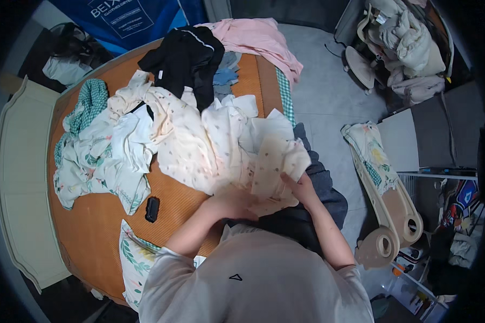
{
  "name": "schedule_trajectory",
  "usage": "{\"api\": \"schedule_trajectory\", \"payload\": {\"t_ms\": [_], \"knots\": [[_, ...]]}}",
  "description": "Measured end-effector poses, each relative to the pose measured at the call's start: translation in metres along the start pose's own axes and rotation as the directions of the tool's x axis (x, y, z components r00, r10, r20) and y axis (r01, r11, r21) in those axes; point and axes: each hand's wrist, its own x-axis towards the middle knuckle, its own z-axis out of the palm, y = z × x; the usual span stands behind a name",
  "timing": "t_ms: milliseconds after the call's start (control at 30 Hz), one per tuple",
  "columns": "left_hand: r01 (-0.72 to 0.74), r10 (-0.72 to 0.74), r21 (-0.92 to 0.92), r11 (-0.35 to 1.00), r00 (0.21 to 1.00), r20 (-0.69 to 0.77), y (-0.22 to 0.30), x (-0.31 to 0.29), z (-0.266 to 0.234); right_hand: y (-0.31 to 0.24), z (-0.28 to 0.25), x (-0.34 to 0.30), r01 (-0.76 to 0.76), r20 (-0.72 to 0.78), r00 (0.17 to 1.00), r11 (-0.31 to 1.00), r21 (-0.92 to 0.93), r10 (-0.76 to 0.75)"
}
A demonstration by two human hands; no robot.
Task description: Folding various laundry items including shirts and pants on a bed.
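Cloth (272, 161), cream, speckled, limply folded; right hand (302, 189): grip holding edge; left hand (234, 203): blurred, cannot tell grip.

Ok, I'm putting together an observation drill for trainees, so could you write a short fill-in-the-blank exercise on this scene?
1. The large cloth at the far end of the bed, right of the black garment, is ____ in colour.
2. The number of hands touching the cream patterned cloth is ____.
3. The small black case lies closer to the left hand than to the ____ hand.

Missing words: pink; two; right.
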Motion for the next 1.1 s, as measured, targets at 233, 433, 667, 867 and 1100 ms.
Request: {"api": "schedule_trajectory", "payload": {"t_ms": [233,433,667,867,1100], "knots": [[0.693,-0.28,0.122,0.711,0.438,-0.854,-0.089,-0.002,-0.019,0.032,-0.024,-0.014,0.068,-0.224,0.973,0.995,0.067,-0.052],[0.624,-0.544,-0.035,0.781,0.651,-0.53,-0.162,-0.012,-0.022,-0.019,-0.091,-0.068,0.054,-0.494,0.869,0.998,0.041,-0.027],[0.051,-0.467,-0.464,0.884,0.061,-0.882,-0.101,-0.077,-0.141,-0.051,-0.201,-0.14,0.618,-0.901,0.423,0.758,0.207,-0.099],[-0.784,-0.346,-0.428,0.45,0.289,-0.893,0.026,-0.057,-0.173,-0.068,-0.239,-0.19,0.808,-0.954,0.151,0.589,-0.031,-0.257],[0.295,-0.214,0.182,0.938,0.906,-0.365,-0.128,-0.021,-0.05,0.029,-0.26,-0.178,-0.515,-0.775,0.614,0.667,-0.538,-0.151]]}}
